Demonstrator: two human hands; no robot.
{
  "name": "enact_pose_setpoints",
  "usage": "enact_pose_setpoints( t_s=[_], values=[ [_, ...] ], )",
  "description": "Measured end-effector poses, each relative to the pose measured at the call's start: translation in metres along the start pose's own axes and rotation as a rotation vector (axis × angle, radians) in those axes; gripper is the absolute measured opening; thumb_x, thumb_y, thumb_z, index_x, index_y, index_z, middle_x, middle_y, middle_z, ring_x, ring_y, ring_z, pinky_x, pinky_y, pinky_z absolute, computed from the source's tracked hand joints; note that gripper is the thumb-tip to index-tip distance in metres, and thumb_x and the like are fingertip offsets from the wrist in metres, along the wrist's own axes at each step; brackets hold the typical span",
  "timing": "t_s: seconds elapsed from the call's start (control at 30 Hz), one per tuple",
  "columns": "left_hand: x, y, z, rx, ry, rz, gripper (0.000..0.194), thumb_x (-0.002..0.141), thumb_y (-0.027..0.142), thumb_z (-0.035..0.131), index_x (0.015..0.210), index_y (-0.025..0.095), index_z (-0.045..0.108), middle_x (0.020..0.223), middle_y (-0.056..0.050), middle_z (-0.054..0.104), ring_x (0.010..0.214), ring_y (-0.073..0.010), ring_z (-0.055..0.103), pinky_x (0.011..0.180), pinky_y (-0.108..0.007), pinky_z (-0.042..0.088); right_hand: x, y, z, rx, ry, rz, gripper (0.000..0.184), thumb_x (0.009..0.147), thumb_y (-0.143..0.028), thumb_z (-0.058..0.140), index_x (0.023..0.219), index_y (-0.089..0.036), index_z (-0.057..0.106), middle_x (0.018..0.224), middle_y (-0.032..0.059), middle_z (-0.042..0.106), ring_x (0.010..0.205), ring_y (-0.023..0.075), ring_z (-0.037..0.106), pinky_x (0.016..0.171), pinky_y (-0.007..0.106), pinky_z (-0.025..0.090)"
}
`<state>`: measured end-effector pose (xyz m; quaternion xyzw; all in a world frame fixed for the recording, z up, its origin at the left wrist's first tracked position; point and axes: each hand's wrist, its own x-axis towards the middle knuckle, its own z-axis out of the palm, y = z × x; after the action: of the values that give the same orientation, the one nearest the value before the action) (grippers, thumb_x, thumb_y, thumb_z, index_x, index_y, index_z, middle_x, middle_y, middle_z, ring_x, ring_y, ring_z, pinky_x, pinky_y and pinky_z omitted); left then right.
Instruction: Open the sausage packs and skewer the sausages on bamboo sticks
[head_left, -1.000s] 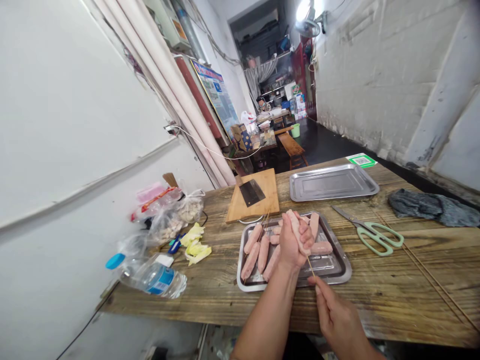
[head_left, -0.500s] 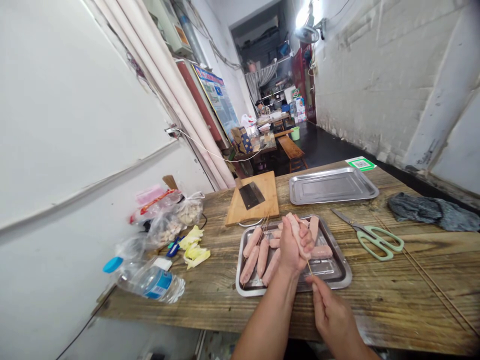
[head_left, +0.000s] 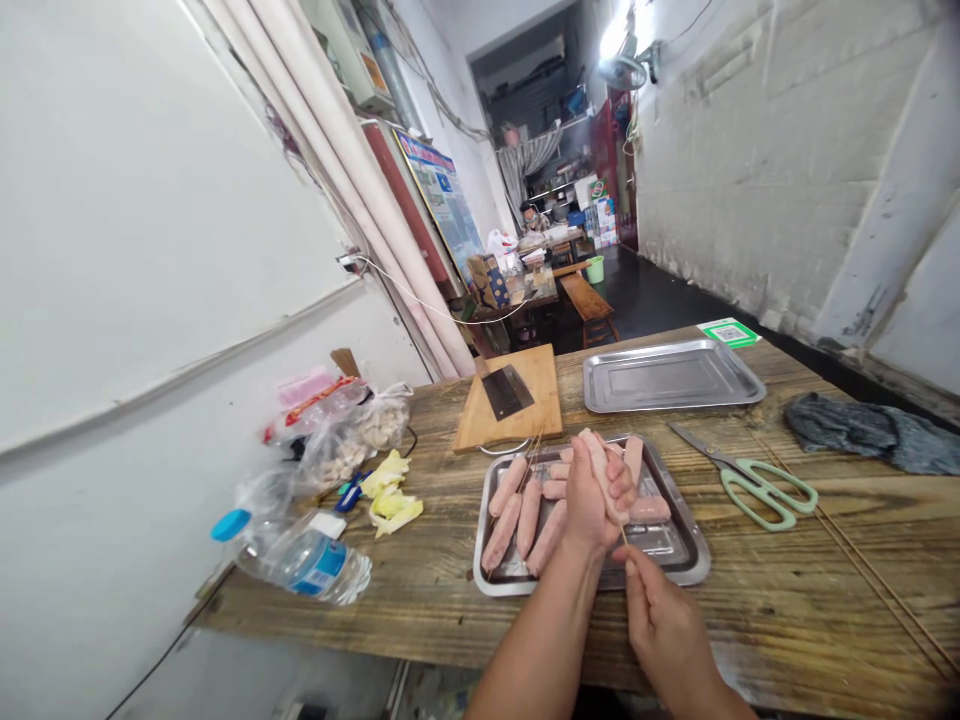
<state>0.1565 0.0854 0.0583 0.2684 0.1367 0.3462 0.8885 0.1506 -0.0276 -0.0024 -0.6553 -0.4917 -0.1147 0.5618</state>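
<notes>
My left hand (head_left: 589,510) is closed around a pale pink sausage (head_left: 598,465), which is tilted with its top end showing above the fingers. From the sausage's lower end sticks out a thin wooden skewer (head_left: 625,537). Just below, my right hand (head_left: 667,615) pinches that skewer between thumb and fingertips. Both hands are over the near side of a metal tray (head_left: 703,565). Several similar pink sausages (head_left: 502,535) lie in this tray, some partly hidden behind my left hand. More thin skewers (head_left: 535,450) rest at the tray's back left.
A second metal tray (head_left: 675,375) lies behind. Green-handled scissors (head_left: 769,493), long skewers (head_left: 874,570) and a dark cloth (head_left: 870,430) are on the right. To the left are a cutting board (head_left: 544,395) with a cleaver (head_left: 508,392), yellowish leaves (head_left: 394,500), bags (head_left: 341,450) and a water bottle (head_left: 322,570).
The whole view has shifted slightly, so things appear a little further right. Both hands keep the same holds on the sausage and skewer.
</notes>
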Motion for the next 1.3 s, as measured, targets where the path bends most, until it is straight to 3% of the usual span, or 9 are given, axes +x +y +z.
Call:
enact_pose_setpoints(
  t_s=[0.27,0.6,0.8,1.1,1.3],
  values=[
    [0.0,-0.002,0.002,0.037,-0.002,-0.01,0.048,0.072,0.064,0.06,0.082,0.02,0.044,0.055,0.006,0.034,0.038,-0.0041,0.027,0.033,-0.013,0.017,0.0,0.008,0.005,-0.06,0.04,-0.058,0.028,0.096,-0.023,0.034,0.098,-0.01,0.059,0.075,0.0114,0.071,0.063,0.0182,0.069,0.059,0.025,0.056],
    [0.0,-0.008,0.003,0.136,-0.031,0.033,0.054,0.07,0.068,0.058,0.072,0.018,0.038,0.056,0.004,0.04,0.039,-0.0042,0.031,0.033,-0.014,0.023,-0.004,0.018,0.009,-0.132,0.028,0.024,0.036,0.096,-0.03,0.031,0.094,-0.013,0.062,0.073,0.0111,0.07,0.059,0.0188,0.067,0.055,0.027,0.054],
    [0.001,-0.011,0.004,0.168,-0.026,0.093,0.054,0.07,0.069,0.058,0.076,0.02,0.034,0.055,0.005,0.041,0.038,-0.0048,0.032,0.034,-0.014,0.025,0.002,0.02,0.004,-0.197,0.034,-0.036,0.034,0.096,-0.03,0.033,0.09,-0.013,0.062,0.069,0.0105,0.07,0.053,0.0191,0.065,0.048,0.027,0.051],
    [0.003,-0.014,0.005,0.143,-0.094,0.099,0.051,0.074,0.066,0.055,0.079,0.021,0.034,0.057,0.006,0.042,0.038,-0.0053,0.034,0.034,-0.015,0.027,0.008,0.025,-0.004,-0.195,-0.058,-0.031,0.04,0.096,-0.037,0.031,0.089,-0.011,0.061,0.063,0.01,0.068,0.045,0.0165,0.061,0.039,0.024,0.043],
    [0.002,-0.015,0.006,0.156,-0.108,0.137,0.047,0.077,0.064,0.054,0.082,0.023,0.03,0.058,0.006,0.044,0.039,-0.0055,0.035,0.034,-0.014,0.03,0.011,0.025,-0.004,-0.195,-0.058,-0.021,0.04,0.096,-0.036,0.032,0.09,-0.01,0.062,0.063,0.0091,0.068,0.045,0.0168,0.061,0.04,0.024,0.044]
  ],
)
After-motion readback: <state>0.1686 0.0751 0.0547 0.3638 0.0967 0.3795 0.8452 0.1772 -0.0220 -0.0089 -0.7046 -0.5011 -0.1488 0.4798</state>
